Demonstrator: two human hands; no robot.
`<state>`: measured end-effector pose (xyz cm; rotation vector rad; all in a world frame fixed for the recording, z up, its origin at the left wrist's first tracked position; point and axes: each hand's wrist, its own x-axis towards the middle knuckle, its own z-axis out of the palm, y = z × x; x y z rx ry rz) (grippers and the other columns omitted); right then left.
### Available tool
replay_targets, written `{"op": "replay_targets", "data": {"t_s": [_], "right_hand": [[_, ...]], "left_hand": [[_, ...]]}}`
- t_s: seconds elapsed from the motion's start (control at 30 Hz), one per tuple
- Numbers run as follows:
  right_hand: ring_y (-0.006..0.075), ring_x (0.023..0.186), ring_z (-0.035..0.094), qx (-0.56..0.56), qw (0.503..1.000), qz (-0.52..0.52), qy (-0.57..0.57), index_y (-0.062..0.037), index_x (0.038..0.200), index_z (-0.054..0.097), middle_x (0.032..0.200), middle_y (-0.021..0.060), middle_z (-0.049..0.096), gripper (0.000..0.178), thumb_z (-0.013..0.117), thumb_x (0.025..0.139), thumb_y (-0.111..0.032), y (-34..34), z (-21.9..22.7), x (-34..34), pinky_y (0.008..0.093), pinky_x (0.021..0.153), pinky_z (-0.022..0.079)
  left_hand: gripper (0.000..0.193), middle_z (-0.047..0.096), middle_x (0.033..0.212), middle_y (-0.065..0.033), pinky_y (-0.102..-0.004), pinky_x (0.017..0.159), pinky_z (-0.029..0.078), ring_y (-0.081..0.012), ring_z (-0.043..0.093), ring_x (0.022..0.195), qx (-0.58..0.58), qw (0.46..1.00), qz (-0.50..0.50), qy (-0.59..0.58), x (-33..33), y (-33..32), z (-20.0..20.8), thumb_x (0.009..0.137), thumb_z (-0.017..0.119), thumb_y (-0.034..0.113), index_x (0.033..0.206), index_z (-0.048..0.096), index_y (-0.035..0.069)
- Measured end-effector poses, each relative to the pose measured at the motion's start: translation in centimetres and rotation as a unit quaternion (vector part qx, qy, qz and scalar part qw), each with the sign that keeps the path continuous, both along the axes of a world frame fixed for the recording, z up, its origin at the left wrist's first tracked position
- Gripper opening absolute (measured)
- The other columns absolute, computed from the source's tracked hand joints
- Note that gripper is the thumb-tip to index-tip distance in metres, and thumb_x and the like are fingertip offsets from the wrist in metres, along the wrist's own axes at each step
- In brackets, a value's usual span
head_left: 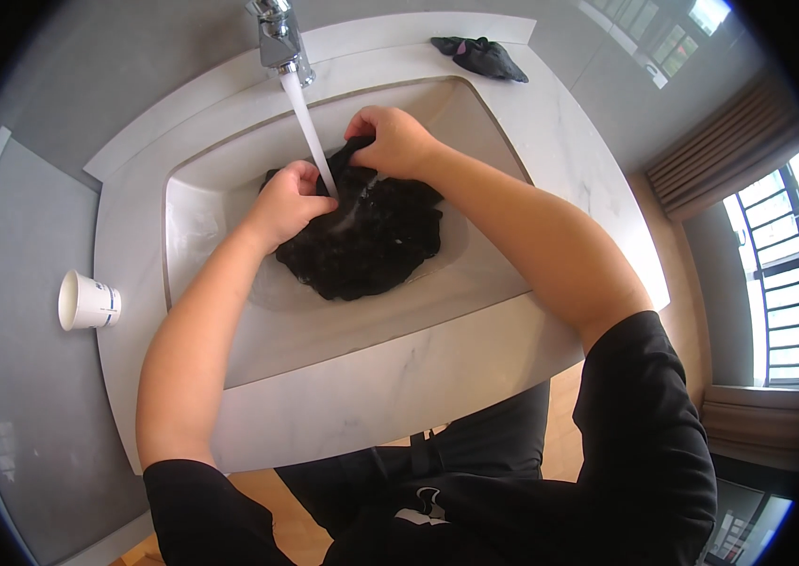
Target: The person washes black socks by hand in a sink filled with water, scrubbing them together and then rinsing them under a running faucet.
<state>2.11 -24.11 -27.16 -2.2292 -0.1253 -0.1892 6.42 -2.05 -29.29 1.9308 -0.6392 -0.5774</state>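
A wet black cloth garment (362,241) lies bunched in the white sink (324,341), with some water around it. From the chrome faucet (279,42) a stream of water (305,127) runs down onto the cloth between my hands. My left hand (284,203) pinches the cloth's left upper edge beside the stream. On the other side, my right hand (395,141) grips a raised fold near the sink's far wall. Just which part of the garment each hand holds is hard to make out.
A small dark bundled cloth (481,58) rests on the counter's far right corner. On the left edge stands a white paper cup (90,301). The marble-patterned counter (399,373) surrounds the sink, its front edge close to my body. A barred window (781,269) is at right.
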Motion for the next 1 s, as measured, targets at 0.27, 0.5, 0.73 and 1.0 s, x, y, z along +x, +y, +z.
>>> {"op": "replay_targets", "data": {"t_s": [0.27,0.5,0.73,1.0], "right_hand": [[0.0144,0.082,0.061,0.173,0.974,0.034,0.141,-0.0025,0.098,0.062,0.089,0.0033,0.063,0.026,0.074,0.08,-0.017,0.8,2.8,-1.1,0.0283,0.075,0.052],[0.0192,0.084,0.062,0.288,0.938,-0.013,0.191,-0.0005,0.111,0.054,0.093,0.0095,0.059,0.032,0.068,0.086,-0.016,0.8,2.1,-0.9,0.0375,0.065,0.061],[0.0234,0.081,0.066,0.194,0.969,-0.026,0.153,0.0022,0.111,0.057,0.096,0.0151,0.064,0.037,0.071,0.083,-0.016,1.1,2.4,-1.3,0.034,0.058,0.06],[0.0135,0.068,0.058,0.172,0.982,0.073,0.005,-0.0036,0.105,0.06,0.088,0.0056,0.064,0.032,0.072,0.083,-0.024,1.5,2.0,-1.3,0.0295,0.057,0.051]], "left_hand": [[0.041,0.067,0.106,-0.0219,-0.04,0.088,0.049,-0.0382,0.063,0.102,0.227,0.958,-0.067,-0.163,-1.9,-0.1,2.0,0.072,0.074,0.016,0.107,0.063,-0.002],[0.03,0.066,0.091,-0.0053,-0.028,0.078,0.048,-0.0116,0.059,0.084,-0.068,0.997,-0.017,-0.011,-0.6,0.0,1.3,0.075,0.071,0.009,0.102,0.063,-0.002],[0.031,0.068,0.095,-0.0094,-0.0313,0.081,0.049,-0.0185,0.063,0.089,-0.015,0.995,-0.027,-0.096,0.3,0.3,-0.7,0.077,0.069,0.01,0.104,0.061,-0.002],[0.033,0.067,0.092,-0.0156,-0.0343,0.08,0.049,-0.0227,0.064,0.087,0.069,0.984,0.004,-0.164,-0.1,0.2,0.7,0.074,0.072,0.012,0.102,0.061,-0.003]]}}
